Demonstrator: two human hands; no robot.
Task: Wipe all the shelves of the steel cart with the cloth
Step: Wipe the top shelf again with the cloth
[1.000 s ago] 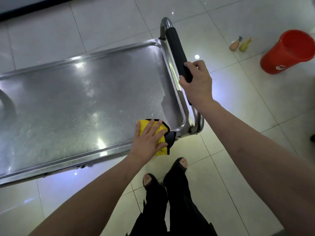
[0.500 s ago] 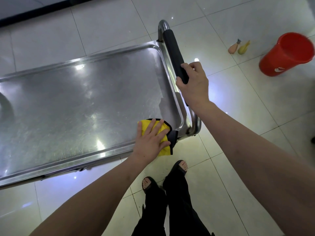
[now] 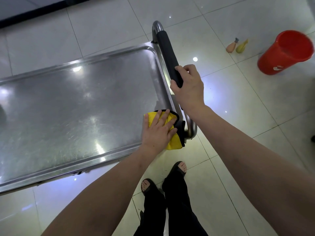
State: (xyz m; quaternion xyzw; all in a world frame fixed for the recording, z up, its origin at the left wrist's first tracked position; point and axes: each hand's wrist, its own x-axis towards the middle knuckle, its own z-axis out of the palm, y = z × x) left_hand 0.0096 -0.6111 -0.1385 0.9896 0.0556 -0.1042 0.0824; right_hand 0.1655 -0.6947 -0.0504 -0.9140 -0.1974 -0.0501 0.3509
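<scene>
Right now the left hand (image 3: 157,132) lies flat with straight fingers on the yellow cloth (image 3: 172,132) at the near right corner of the steel cart's top shelf (image 3: 76,108), and part of the cloth overhangs the rim, so a sideways stroke could probably drag it off onto the tiled floor (image 3: 238,133). The right hand (image 3: 188,87) is wrapped around the black handle (image 3: 167,53); if that grasp loosens while the other presses, the cart may roll away, and any lower shelves, hidden here, could go unwiped

Top shelf (image 3: 68,108) lies bare leftward; handle (image 3: 167,55) bounds its right end.
</scene>
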